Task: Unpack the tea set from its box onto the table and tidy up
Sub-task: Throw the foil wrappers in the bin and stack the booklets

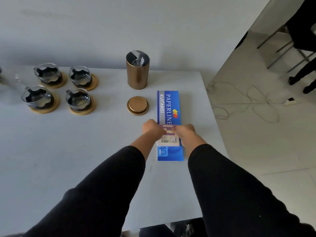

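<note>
We count four glass cups (80, 77), each on its own wooden coaster (44, 108), near the tabletop's (85, 151) far left edge. One bronze canister (137, 71) stands uncapped, its lid (137, 105) beside it. Our left hand (152, 128) and right hand (186, 132) both pinch a small packet (168, 140) above one blue receipt book (170, 108) near the right edge. Beyond lies pale tiled floor (256, 134).

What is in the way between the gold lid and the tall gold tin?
Nothing visible. The gold lid lies flat on the table just in front of the open gold tin, with only bare tabletop between them. Both hands, the left hand and right hand, are busy holding a small packet over the blue booklet.
</note>
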Tool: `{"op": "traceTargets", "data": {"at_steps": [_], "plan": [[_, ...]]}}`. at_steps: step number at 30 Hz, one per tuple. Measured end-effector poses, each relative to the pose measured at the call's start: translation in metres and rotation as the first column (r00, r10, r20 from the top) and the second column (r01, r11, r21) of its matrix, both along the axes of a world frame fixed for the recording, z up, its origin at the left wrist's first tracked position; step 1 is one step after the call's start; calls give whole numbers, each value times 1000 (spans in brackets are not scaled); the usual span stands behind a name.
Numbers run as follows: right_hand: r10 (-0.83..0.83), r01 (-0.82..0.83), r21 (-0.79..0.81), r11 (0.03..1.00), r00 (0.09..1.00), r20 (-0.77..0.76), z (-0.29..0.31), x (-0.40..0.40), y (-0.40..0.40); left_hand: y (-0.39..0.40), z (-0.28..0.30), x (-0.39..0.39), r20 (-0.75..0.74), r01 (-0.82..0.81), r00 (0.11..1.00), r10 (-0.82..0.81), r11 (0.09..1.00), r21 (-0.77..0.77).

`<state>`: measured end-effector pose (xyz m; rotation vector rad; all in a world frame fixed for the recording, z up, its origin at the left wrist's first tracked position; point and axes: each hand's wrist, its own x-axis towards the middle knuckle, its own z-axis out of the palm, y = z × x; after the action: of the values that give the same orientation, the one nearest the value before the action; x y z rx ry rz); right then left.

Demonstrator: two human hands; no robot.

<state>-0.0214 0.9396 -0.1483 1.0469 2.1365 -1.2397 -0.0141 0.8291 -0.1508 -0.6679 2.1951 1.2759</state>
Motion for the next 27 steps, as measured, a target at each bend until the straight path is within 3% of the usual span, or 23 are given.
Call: {"op": "traceTargets", "data": {"at_steps": [11,18,27], "plan": [[63,-60,56,997,997,-53,11,-112,15,23,9,-107,-15,-11,1000,9,988,-156],[143,-130,183,975,988,-56,-9,-129,1,22,5,-118,-25,-23,1000,17,973,-228],[132,-121,155,980,989,-61,-4,-127,3,20,2,-115,-37,-1,999,-8,974,-228]]}}
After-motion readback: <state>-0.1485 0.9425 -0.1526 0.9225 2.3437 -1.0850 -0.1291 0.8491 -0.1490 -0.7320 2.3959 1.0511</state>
